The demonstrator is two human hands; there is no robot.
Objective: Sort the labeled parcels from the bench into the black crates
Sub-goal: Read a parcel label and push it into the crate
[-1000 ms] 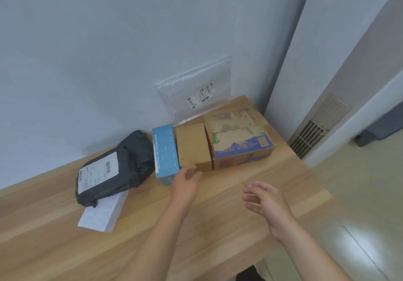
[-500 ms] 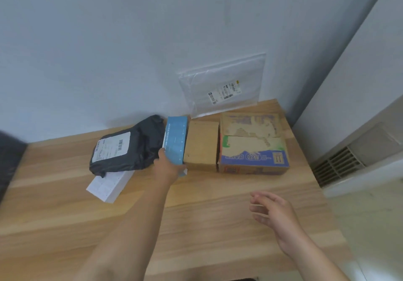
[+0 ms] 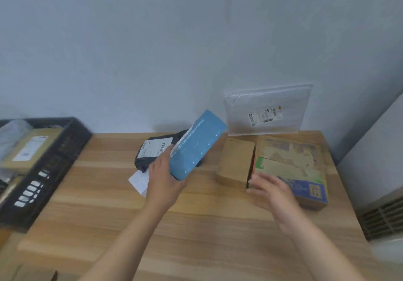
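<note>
We see a plain, pale blue-grey wall (image 3: 152,40) filling the upper view. To the right of the wall a lighter grey panel (image 3: 375,160) stands forward, and lower on that side sits a dark slatted vent grille (image 3: 383,217).

The left hand (image 3: 163,180) and right hand (image 3: 272,195) are seen bare, with both forearms uncovered to the near edge.

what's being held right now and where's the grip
The left hand grips the blue box by its lower end, tilted upward. The right hand holds nothing; it is open near the printed carton.
</note>
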